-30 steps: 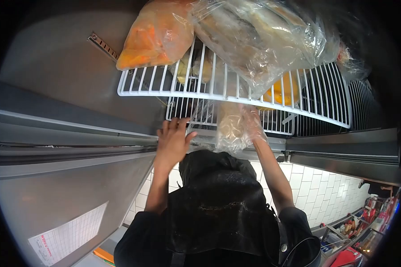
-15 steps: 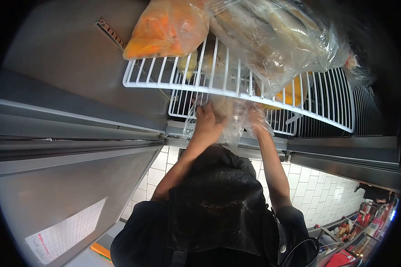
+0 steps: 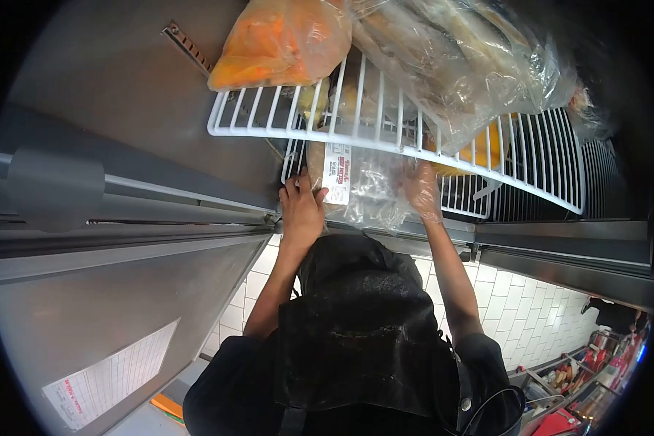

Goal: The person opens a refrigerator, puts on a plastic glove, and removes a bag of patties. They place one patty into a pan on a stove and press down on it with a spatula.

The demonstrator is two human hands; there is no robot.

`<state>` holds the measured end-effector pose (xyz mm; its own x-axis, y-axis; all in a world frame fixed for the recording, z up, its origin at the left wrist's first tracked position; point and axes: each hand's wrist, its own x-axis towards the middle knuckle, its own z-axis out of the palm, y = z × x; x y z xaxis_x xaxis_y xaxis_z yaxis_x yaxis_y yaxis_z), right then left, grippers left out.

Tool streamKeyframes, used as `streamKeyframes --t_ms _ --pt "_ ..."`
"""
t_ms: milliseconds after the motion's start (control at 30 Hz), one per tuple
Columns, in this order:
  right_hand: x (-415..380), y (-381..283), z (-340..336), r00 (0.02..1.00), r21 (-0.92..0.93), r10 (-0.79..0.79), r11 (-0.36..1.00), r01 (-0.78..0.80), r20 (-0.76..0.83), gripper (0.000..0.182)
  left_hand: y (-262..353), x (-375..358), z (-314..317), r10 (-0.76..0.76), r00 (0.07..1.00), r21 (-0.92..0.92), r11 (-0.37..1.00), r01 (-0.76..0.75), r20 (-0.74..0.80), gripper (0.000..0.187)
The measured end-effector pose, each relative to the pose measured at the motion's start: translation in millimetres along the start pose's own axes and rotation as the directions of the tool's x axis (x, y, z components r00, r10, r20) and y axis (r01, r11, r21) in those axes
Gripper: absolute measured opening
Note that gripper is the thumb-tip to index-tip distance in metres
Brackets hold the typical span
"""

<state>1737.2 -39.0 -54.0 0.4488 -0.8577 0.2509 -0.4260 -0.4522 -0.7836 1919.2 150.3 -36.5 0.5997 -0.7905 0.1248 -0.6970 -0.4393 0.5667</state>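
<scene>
Below the front edge of the white wire shelf [image 3: 385, 145], a clear plastic bag [image 3: 374, 185] with a brown item and a white label [image 3: 337, 173] with red print lies between my hands. My left hand [image 3: 303, 211] grips the bag's left side, thumb over the edge by the label. At the bag's right side, my right hand [image 3: 421, 192], in a clear thin glove, holds the crumpled plastic. Its fingertips are partly hidden by the shelf.
An orange-filled bag [image 3: 283, 47] and large clear bags of pale long items [image 3: 465, 65] rest on the upper shelf. Something yellow [image 3: 483, 149] sits on the lower rack. The steel door [image 3: 138, 312] stands open at left, with a paper sheet [image 3: 112, 374].
My left hand has moved left and now grips the bag's left side. The bag has spread flatter, and its label has come into view. My right hand has shifted slightly.
</scene>
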Motion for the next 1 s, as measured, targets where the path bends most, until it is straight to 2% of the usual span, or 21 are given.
streamKeyframes --t_ms 67,100,133,167,233,267,300,333,367,433,567,633,667,700,733,767,800,833,867,900,1000 --pt "-1.4 0.5 1.4 0.994 0.165 0.108 0.980 -0.109 0.013 0.025 -4.5 -2.3 4.9 0.016 1.000 0.109 0.994 -0.015 -0.004 0.059" --pt "-3.3 5.5 1.3 0.949 0.511 0.289 0.801 -0.312 0.126 0.019 4.5 -3.7 1.4 -0.033 0.997 0.147 0.988 0.043 -0.071 0.058" --pt "-2.6 3.4 0.7 0.868 0.748 0.400 0.468 -0.470 0.295 0.014 13.9 -4.0 -3.2 -0.079 0.987 0.180 0.978 0.104 -0.142 0.058" --pt "0.2 1.7 -2.0 0.869 0.746 0.394 0.470 -0.471 0.300 0.014 23.5 -3.7 -10.7 -0.084 0.985 0.180 0.977 0.111 -0.149 0.058" --pt "7.5 -14.9 -13.8 0.782 0.673 0.440 0.415 -0.612 0.440 0.012 40.1 -3.4 -22.7 0.191 0.981 0.068 0.980 -0.188 -0.036 0.060" --pt "6.1 -12.0 -11.2 0.782 0.672 0.439 0.416 -0.613 0.442 0.012 29.8 -0.3 -5.0 0.404 0.914 0.092 0.912 -0.400 -0.034 0.065" --pt "3.6 -6.5 -6.0 0.889 0.602 0.286 0.658 -0.453 0.357 0.016 42.5 -3.6 -6.7 0.419 0.908 -0.073 0.906 -0.417 0.010 0.066" --pt "4.3 -10.5 -7.3 0.925 0.550 0.191 0.757 -0.352 0.330 0.019 58.4 -7.5 -8.2 0.439 0.897 -0.236 0.878 -0.416 0.049 0.067" --pt "4.9 -14.4 -8.7 0.950 0.493 0.093 0.837 -0.237 0.299 0.021 68.2 -9.9 -4.6 0.437 0.898 -0.235 0.879 -0.416 0.045 0.067" --pt "12.0 -43.0 -26.2 0.804 0.686 0.337 0.419 -0.595 0.490 0.048 83.8 -10.0 2.5 0.342 0.933 -0.228 0.923 -0.311 0.109 0.076" --pt "10.7 -36.5 -36.5 0.833 0.727 0.203 0.412 -0.550 0.515 0.052 90.7 4.4 23.9 0.238 0.970 -0.303 0.929 -0.213 0.048 0.081" --pt "9.1 -20.1 -29.1 0.891 0.847 -0.157 0.414 -0.333 0.426 0.053 87.1 17.6 35.2 0.124 0.992 -0.398 0.910 -0.115 -0.004 0.074" --pt "-1.5 -7.0 -23.8 0.920 0.889 -0.106 0.320 -0.329 0.378 0.055 88.8 21.3 38.7 0.119 0.992 -0.380 0.920 -0.097 0.036 0.072" --pt "1.7 -32.5 -33.2 0.893 0.696 0.089 0.595 -0.403 0.441 0.061 90.8 27.4 41.8 0.091 0.994 -0.351 0.934 -0.067 0.054 0.070" --pt "-3.7 -4.0 -24.8 0.940 0.713 -0.033 0.661 -0.236 0.341 0.069 88.8 33.8 46.8 0.107 0.990 -0.341 0.938 -0.069 0.094 0.067" --pt "2.5 -34.7 -30.9 0.920 0.558 0.000 0.795 -0.237 0.391 0.071 90.7 41.6 46.3 0.072 0.987 -0.365 0.931 -0.014 0.146 0.058" --pt "8.6 -28.0 -25.7 0.921 0.527 -0.074 0.836 -0.152 0.383 0.068 94.0 49.1 33.3 0.242 0.964 -0.283 0.937 -0.203 0.111 0.047" --pt "12.7 -8.6 -20.3 0.914 0.543 -0.205 0.840 -0.019 0.349 0.066 102.9 51.5 10.2 0.207 0.965 -0.334 0.932 -0.143 0.162 0.037" --pt "22.5 12.4 -13.8 0.886 0.566 -0.360 0.812 0.143 0.293 0.063 90.0 60.2 64.7 0.167 0.984 -0.117 0.978 -0.172 -0.056 0.031" --pt "35.5 41.9 -6.8 0.820 0.603 -0.541 0.722 0.338 0.188 0.061 101.4 58.6 30.3 0.069 0.997 -0.225 0.971 -0.075 -0.034 0.030" --pt "50.5 -8.8 14.1 0.896 0.377 -0.311 0.908 0.182 0.316 0.061 78.6 78.8 34.3 0.141 0.990 -0.195 0.971 -0.138 0.002 0.031"
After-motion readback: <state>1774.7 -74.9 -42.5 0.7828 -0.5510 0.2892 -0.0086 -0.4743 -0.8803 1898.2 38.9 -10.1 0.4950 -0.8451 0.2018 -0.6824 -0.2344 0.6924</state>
